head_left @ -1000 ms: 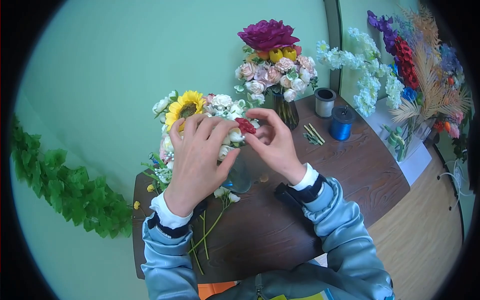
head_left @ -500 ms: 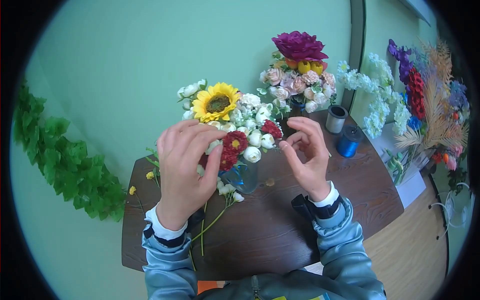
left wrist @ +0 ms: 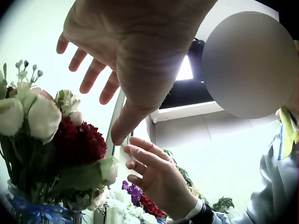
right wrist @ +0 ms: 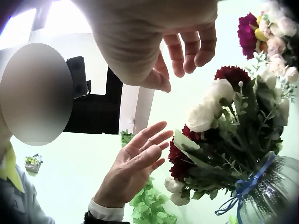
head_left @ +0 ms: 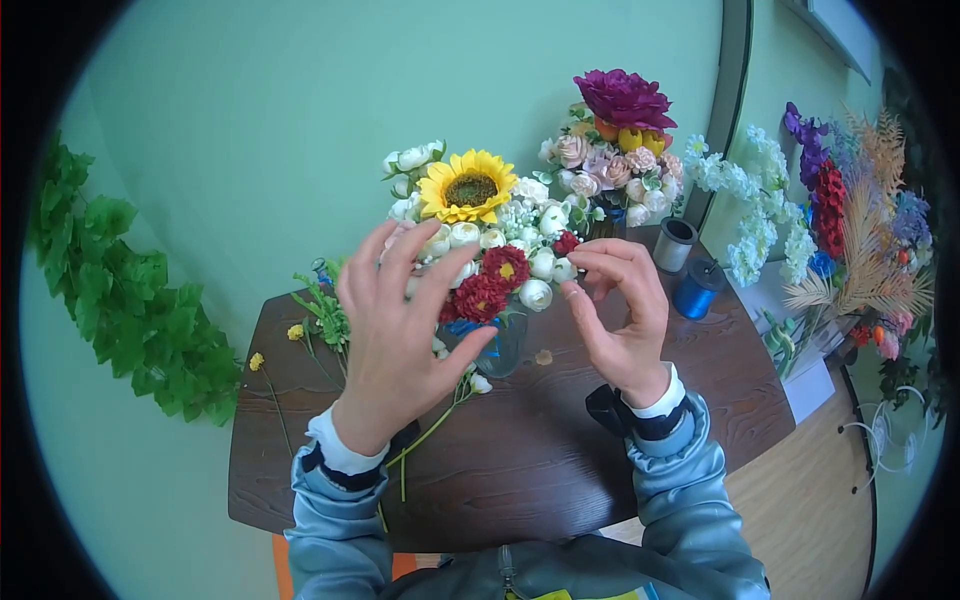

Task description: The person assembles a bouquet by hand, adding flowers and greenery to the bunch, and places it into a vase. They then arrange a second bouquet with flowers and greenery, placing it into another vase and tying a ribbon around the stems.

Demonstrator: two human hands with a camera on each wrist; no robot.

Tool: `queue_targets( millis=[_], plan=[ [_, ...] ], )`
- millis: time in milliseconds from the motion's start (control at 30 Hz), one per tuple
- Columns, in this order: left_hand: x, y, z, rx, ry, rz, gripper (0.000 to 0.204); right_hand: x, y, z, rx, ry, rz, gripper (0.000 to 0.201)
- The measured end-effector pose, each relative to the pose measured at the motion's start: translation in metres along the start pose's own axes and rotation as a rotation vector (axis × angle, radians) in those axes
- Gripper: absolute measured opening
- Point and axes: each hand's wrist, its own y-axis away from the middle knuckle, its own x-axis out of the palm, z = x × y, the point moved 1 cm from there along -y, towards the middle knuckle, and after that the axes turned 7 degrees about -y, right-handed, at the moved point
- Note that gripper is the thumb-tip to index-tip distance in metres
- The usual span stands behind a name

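A bouquet with a yellow sunflower (head_left: 470, 188), white blooms and dark red flowers (head_left: 480, 297) stands in a glass vase (head_left: 505, 345). Spread fingers of my left hand (head_left: 395, 330) are at the bouquet's left front, holding nothing visible. On the other side my right hand (head_left: 625, 320) is beside the white blooms, fingers loosely bent, nothing seen in it. In the right wrist view a blue ribbon (right wrist: 245, 186) is tied round the vase (right wrist: 275, 191). Both hands appear apart from the flowers in the left wrist view, beside the red blooms (left wrist: 81, 142).
Behind is a second bouquet with a purple bloom (head_left: 625, 98). A grey spool (head_left: 675, 243) and a blue spool (head_left: 697, 292) stand at the right of the brown table (head_left: 560, 450). Cut stems (head_left: 425, 435) and small yellow flowers (head_left: 257, 361) lie left. More flowers (head_left: 830, 210) stand far right.
The head view has shifted, so the bouquet appears farther right. My hands have moved apart from over the blooms to its two sides, and the left fingers have spread.
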Motion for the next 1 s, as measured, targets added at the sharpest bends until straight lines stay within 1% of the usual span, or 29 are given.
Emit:
queue_targets(
  millis=[67, 133, 167, 200, 267, 433, 533, 700, 767, 867, 900, 1000],
  plan=[
    [0.01, 0.003, -0.004, 0.047, -0.05, 0.006, 0.062, 0.002, 0.0, 0.003, 0.015, 0.003, 0.004, 0.03],
    [0.016, 0.004, -0.003, 0.033, -0.058, 0.007, 0.065, 0.007, -0.002, 0.006, -0.041, 0.077, 0.073, 0.035],
    [0.018, 0.004, -0.001, 0.01, -0.057, -0.023, 0.067, 0.009, -0.001, 0.006, -0.042, 0.077, 0.102, 0.041],
    [0.019, 0.004, 0.001, -0.012, -0.058, -0.053, 0.07, 0.009, -0.002, 0.007, -0.044, 0.077, 0.107, 0.041],
    [0.02, 0.005, 0.004, -0.025, -0.024, -0.059, 0.071, 0.009, -0.004, 0.008, -0.106, 0.168, 0.143, 0.044],
    [0.022, 0.011, 0.006, -0.069, 0.059, -0.063, 0.075, 0.01, -0.006, 0.007, -0.119, 0.219, 0.183, 0.047],
    [0.025, 0.012, 0.009, -0.094, 0.093, -0.051, 0.071, 0.014, -0.007, 0.006, -0.124, 0.233, 0.217, 0.048],
    [0.035, 0.015, 0.017, -0.048, 0.069, -0.102, 0.052, 0.021, -0.009, 0.006, -0.134, 0.267, 0.264, 0.048],
    [0.036, 0.016, 0.019, -0.046, 0.08, -0.11, 0.049, 0.026, -0.011, 0.006, -0.2, 0.252, 0.302, 0.046],
    [0.038, 0.016, 0.021, -0.037, 0.092, -0.135, 0.047, 0.032, -0.01, 0.009, -0.229, 0.266, 0.329, 0.042],
    [0.038, 0.016, 0.022, -0.032, 0.093, -0.152, 0.047, 0.034, -0.009, 0.011, -0.216, 0.275, 0.327, 0.037],
    [0.037, 0.016, 0.024, -0.032, 0.068, -0.154, 0.047, 0.036, -0.005, 0.01, -0.199, 0.282, 0.34, 0.033]
  ],
)
